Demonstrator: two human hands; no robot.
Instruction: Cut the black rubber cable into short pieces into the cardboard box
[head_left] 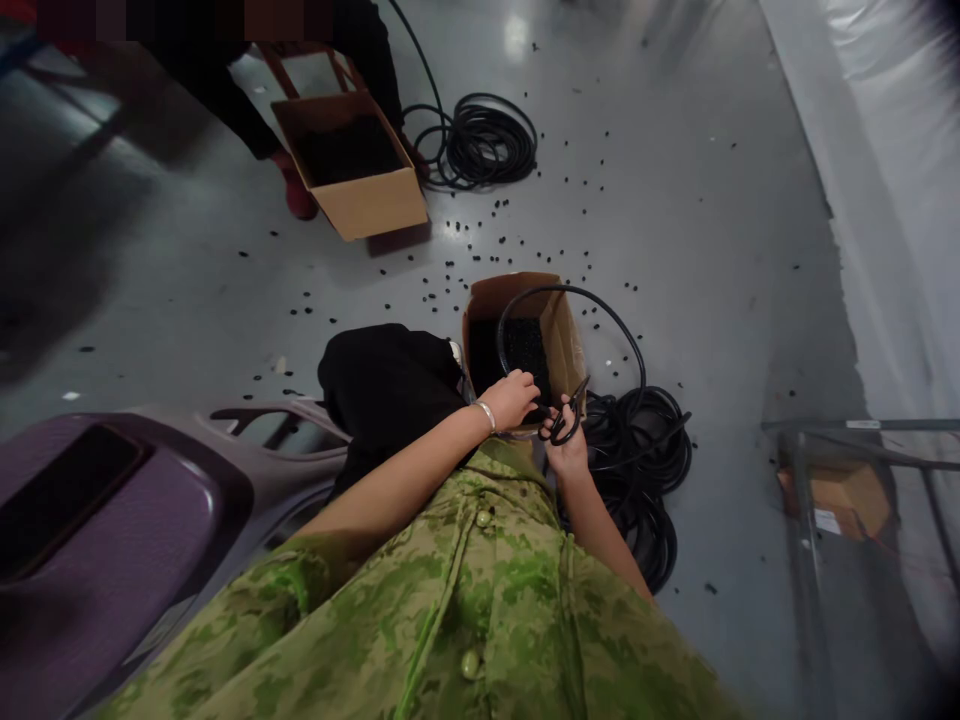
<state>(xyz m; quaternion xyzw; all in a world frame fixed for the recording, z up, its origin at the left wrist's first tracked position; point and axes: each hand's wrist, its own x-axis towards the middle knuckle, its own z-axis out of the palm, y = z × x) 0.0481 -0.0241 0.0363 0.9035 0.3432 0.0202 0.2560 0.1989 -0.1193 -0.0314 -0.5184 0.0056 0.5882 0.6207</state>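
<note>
My left hand (514, 398), with a silver bracelet at the wrist, is closed in a pinch over the near edge of an open cardboard box (566, 340). A black hose (600, 300) arches over that box and runs down to its fingers. Close beside it, my right hand (568, 445) is curled around dark-handled scissors (564, 424), tips pointing up and away. Small black pieces (525, 345) fill much of the box. Coils of the same black hose (660, 440) lie on the floor by my right forearm.
Small black rings (502, 240) are scattered over the grey floor. Ahead, a seated person's legs flank another cardboard box (375, 205) near a hose coil (491, 140). A phone (71, 495) lies on a purple chair (172, 500) at left. A metal frame (802, 490) stands at right.
</note>
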